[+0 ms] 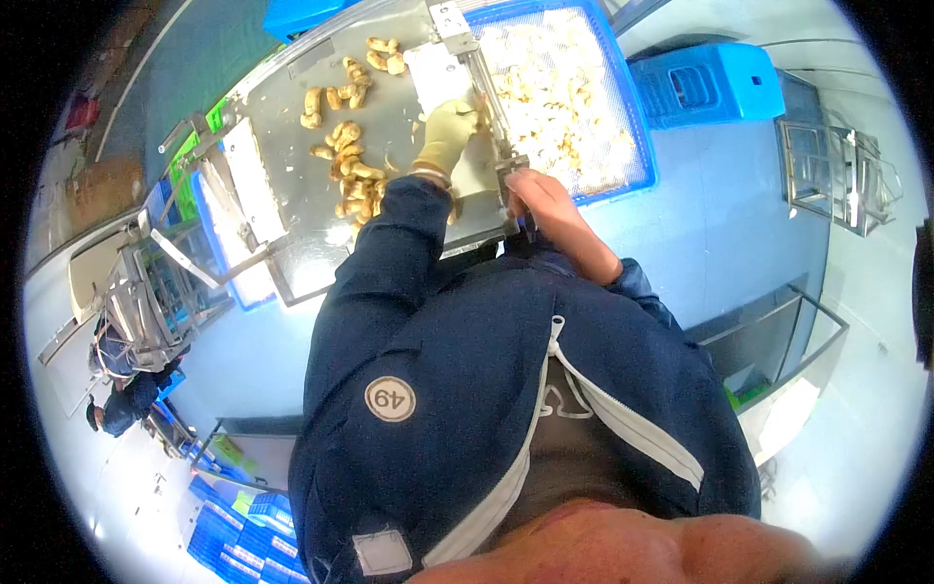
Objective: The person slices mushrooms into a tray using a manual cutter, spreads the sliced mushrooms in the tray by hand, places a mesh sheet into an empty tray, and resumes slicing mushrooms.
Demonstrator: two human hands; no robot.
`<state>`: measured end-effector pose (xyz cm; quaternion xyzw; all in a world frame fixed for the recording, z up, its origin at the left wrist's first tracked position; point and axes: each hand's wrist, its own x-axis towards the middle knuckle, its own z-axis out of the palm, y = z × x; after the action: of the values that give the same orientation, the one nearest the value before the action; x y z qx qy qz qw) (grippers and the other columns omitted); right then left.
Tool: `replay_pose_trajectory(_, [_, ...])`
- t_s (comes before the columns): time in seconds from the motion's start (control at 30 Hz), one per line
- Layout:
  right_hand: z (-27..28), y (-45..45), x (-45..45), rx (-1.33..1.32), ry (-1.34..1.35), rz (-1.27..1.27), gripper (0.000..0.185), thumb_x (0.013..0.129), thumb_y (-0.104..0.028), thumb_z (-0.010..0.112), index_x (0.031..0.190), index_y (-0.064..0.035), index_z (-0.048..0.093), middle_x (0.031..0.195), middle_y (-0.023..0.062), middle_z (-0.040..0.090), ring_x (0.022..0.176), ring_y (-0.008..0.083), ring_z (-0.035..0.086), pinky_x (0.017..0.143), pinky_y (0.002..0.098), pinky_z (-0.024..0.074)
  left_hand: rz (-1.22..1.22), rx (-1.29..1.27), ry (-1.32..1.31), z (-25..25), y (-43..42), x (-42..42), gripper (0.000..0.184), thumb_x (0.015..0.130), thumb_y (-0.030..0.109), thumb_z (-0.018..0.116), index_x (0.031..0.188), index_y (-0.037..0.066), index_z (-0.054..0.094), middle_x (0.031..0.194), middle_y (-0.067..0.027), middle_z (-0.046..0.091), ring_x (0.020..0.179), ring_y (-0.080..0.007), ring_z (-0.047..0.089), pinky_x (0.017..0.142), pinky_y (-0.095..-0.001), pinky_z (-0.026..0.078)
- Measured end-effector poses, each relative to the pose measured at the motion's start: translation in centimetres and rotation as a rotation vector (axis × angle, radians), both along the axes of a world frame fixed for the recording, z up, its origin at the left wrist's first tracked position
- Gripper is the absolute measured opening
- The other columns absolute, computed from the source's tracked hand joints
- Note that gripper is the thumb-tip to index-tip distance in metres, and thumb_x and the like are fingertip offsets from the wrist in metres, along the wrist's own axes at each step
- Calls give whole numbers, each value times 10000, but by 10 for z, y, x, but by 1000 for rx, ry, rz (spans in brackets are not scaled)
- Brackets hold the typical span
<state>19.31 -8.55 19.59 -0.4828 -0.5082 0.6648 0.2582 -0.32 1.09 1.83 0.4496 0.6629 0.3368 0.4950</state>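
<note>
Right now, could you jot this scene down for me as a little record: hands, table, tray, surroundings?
Left hand: in a pale glove, left of the metal bar; grip unclear
Right hand: bare, at the bar's near end; grip unclear
Table: metal, with brown lumps left of the bar, some clustered
Tray: blue, right of the bar, spread with pale bits
Surroundings: blue bin right of the tray

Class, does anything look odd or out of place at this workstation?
Mildly odd: the left hand appears gloved while the right hand is bare. Also, pale scraps lie loose on the metal table, outside the blue basket.
</note>
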Motion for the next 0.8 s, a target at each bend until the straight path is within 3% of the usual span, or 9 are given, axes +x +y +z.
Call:
replay_pose_trajectory(0.1, [-54, -11, 7, 354, -248, 162, 337, 895, -253, 449, 712, 9, 555, 629, 158, 537, 618, 270, 552, 624, 373, 435, 25, 29, -55, -1, -1, 1, 38, 844, 21, 637, 857, -12, 650, 745, -72, 659, 623, -145, 619, 570, -257, 508])
replay_pose_trajectory(0.13, [-68, -20, 6, 106, -191, 77, 328, 894, -233, 444, 710, 16, 553, 621, 161, 536, 596, 282, 546, 600, 376, 436, 23, 37, -106, -11, 0, -1, 44, 836, 32, 643, 833, -12, 648, 725, -63, 652, 604, -132, 602, 558, -257, 494])
replay_pose_trajectory(0.17, [-80, -27, 7, 198, -204, 102, 316, 892, -220, 445, 711, 15, 554, 619, 160, 534, 595, 286, 546, 593, 379, 436, 19, 72, -43, -10, -4, -2, 51, 834, 37, 645, 833, -14, 647, 722, -62, 651, 600, -129, 597, 557, -258, 492])
replay_pose_trajectory(0.23, [-75, -26, 8, 390, -231, 149, 292, 888, -195, 445, 713, 12, 555, 615, 157, 529, 591, 295, 547, 580, 385, 436, 9, 151, 80, -2, -3, 2, 66, 832, 48, 650, 831, -18, 646, 717, -61, 650, 593, -124, 589, 554, -260, 486])
replay_pose_trajectory(0.33, [-4, -8, 2, 217, -82, 51, 252, 882, -173, 448, 738, 5, 556, 651, 158, 536, 604, 305, 552, 593, 389, 441, -9, 62, 10, 7, -4, 3, 58, 836, 44, 640, 828, -13, 646, 704, -61, 643, 589, -128, 583, 560, -267, 484])
replay_pose_trajectory(0.43, [-21, -3, 3, -25, -100, 87, 234, 889, -161, 436, 781, -1, 567, 715, 167, 557, 636, 308, 569, 614, 390, 448, 18, 42, 115, 6, 0, 9, 40, 840, 18, 614, 830, -4, 646, 718, -57, 644, 617, -133, 593, 583, -268, 491])
replay_pose_trajectory(0.57, [-91, -32, 16, 151, -220, 135, 304, 902, -238, 444, 759, 6, 558, 728, 182, 570, 689, 309, 563, 643, 386, 435, -34, 157, -14, -25, -2, -2, 74, 829, -36, 584, 833, 12, 641, 750, -48, 639, 675, -144, 606, 615, -270, 501])
replay_pose_trajectory(0.73, [-5, -2, 5, 82, -77, 68, 321, 894, -253, 437, 758, 10, 563, 703, 175, 557, 665, 286, 547, 633, 371, 419, 9, 66, 11, -14, -1, 8, 65, 805, -12, 628, 861, 20, 630, 803, -56, 650, 713, -149, 615, 652, -272, 511])
replay_pose_trajectory(0.8, [-30, -10, 8, 138, -147, 125, 303, 889, -239, 440, 758, 7, 558, 701, 169, 556, 647, 289, 543, 623, 375, 420, 5, 143, 133, -7, -2, 9, 91, 800, -1, 642, 886, 20, 620, 809, -66, 654, 706, -151, 616, 641, -278, 515])
